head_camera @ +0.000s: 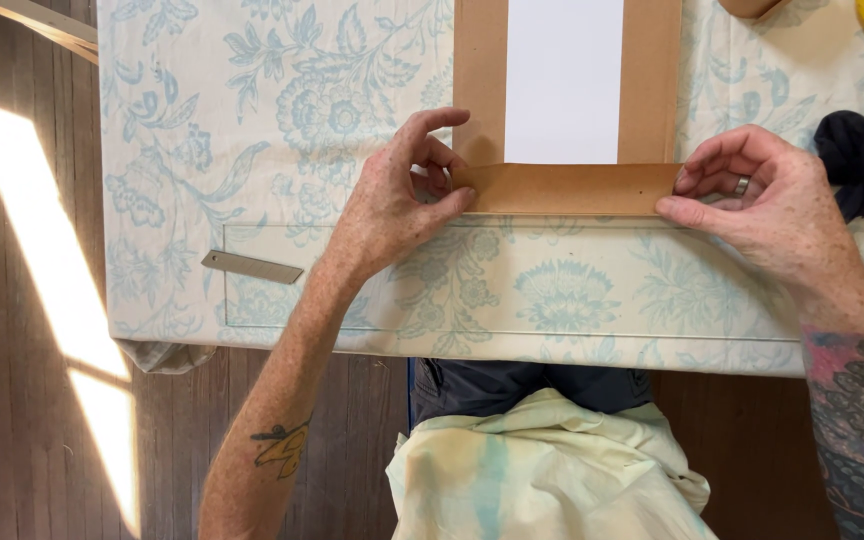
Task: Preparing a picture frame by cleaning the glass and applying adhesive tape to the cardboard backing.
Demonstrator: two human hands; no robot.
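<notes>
Left hand (392,205) and right hand (767,205) pinch opposite ends of the brown paper fold (567,189), fingers closed on it, on the floral-clothed worktop (252,120). Metal blade (251,267) lies well apart at left.

I am at home, at what looks like a craft spot in a lived-in room. A counter (152,150) fills the upper frame, draped in a pale cloth printed with blue flowers. Dark wooden floorboards (22,420) run down the left side, crossed by a slanting patch of sunlight (42,230). At the bottom centre, a paint-stained cream apron (542,470) covers my lap.
</notes>
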